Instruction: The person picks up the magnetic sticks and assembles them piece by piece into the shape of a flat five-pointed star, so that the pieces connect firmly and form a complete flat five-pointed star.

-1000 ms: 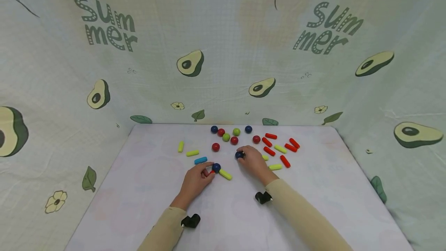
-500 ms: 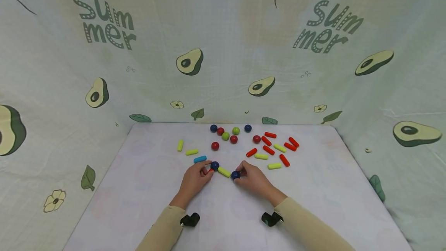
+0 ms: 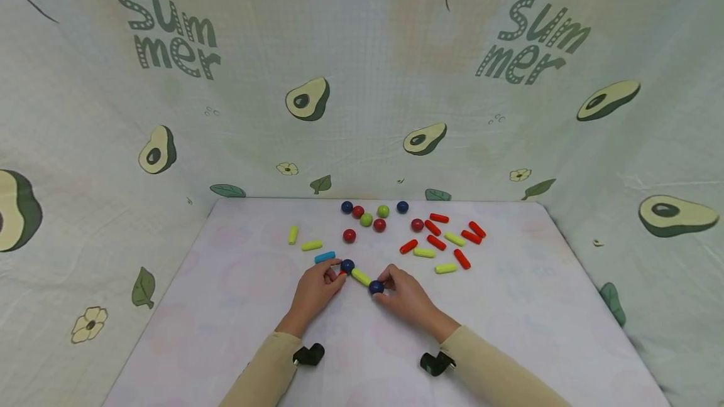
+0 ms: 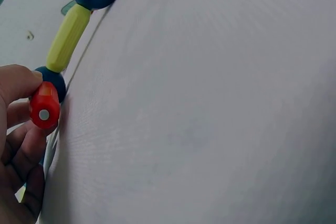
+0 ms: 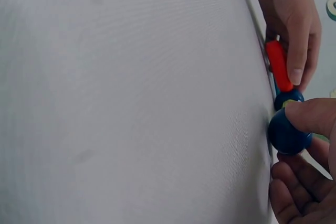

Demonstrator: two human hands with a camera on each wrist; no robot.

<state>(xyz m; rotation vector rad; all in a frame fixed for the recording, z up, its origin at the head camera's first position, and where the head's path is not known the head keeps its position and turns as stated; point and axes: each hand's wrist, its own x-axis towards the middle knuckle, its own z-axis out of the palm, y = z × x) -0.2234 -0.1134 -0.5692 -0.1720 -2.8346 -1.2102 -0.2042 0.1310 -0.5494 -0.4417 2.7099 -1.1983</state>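
A yellow-green rod (image 3: 361,277) joins two dark blue balls in one short chain. My left hand (image 3: 313,289) grips the chain's left ball (image 3: 347,266), its thumb on the ball in the left wrist view. From that ball a red rod (image 4: 45,104) sticks out beside the left fingers, a small metal disc showing in its end. Between thumb and fingers, my right hand (image 3: 411,297) pinches the other dark blue ball (image 5: 289,132), which meets the yellow-green rod's right end. A blue rod (image 3: 325,257) lies just beyond the left fingertips.
Red, green and dark blue balls, among them a red ball (image 3: 349,235), lie toward the table's back edge. Right of them are several loose red rods (image 3: 462,259) and yellow-green rods (image 3: 445,268). Two more yellow-green rods lie back left. A printed cloth (image 3: 362,80) hangs behind the table (image 3: 362,357).
My right hand has brought a dark blue ball from the back toward the front and left, up against the yellow-green rod's end. The left hand has stayed nearly in place.
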